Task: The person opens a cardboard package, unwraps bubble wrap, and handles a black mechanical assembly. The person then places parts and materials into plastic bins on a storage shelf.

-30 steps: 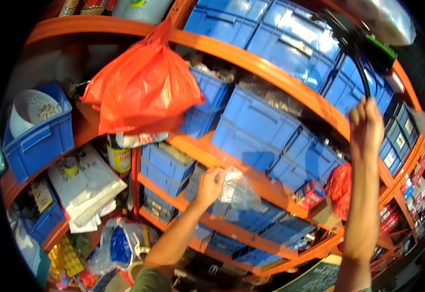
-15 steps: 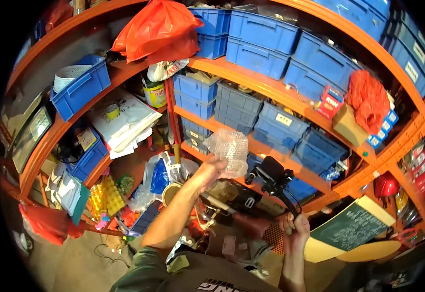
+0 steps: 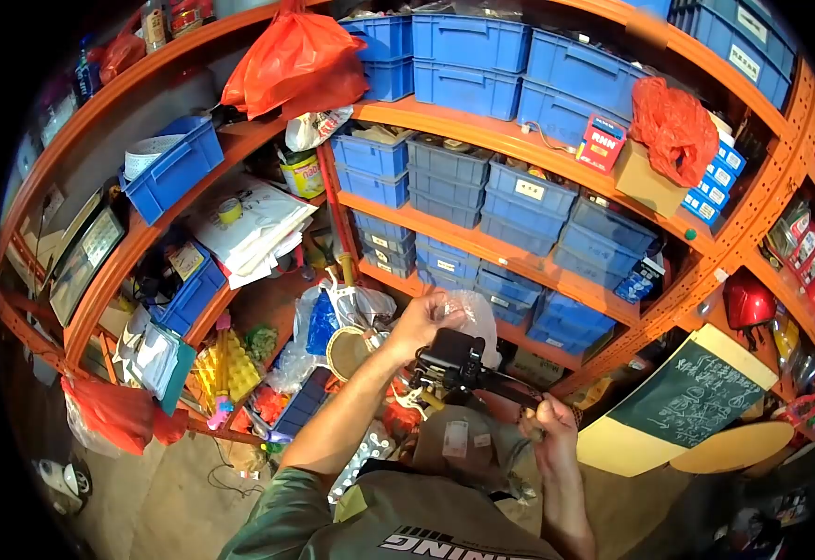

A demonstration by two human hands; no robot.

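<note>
My left hand (image 3: 421,329) is closed on a clear sheet of bubble wrap (image 3: 477,317), its fingers partly behind the wrap. My right hand (image 3: 550,427) grips the lower end of a dark rod. At the rod's other end sits a black boxy device (image 3: 451,355) with small clamp-like parts. This device is close beside my left hand and overlaps the bubble wrap in view; whether they touch I cannot tell. Below it lies a brown cardboard box (image 3: 435,437) with white labels.
Orange shelving (image 3: 510,245) curves around, loaded with blue bins (image 3: 468,89). A red plastic bag (image 3: 295,65) sits on the upper shelf. To the right leans a green chalkboard (image 3: 692,401). Loose bags and a yellow egg-crate piece (image 3: 230,364) clutter the lower left.
The black device has swung left and down toward my left hand, now in front of the bubble wrap. My right hand has shifted slightly left. The view has turned a little.
</note>
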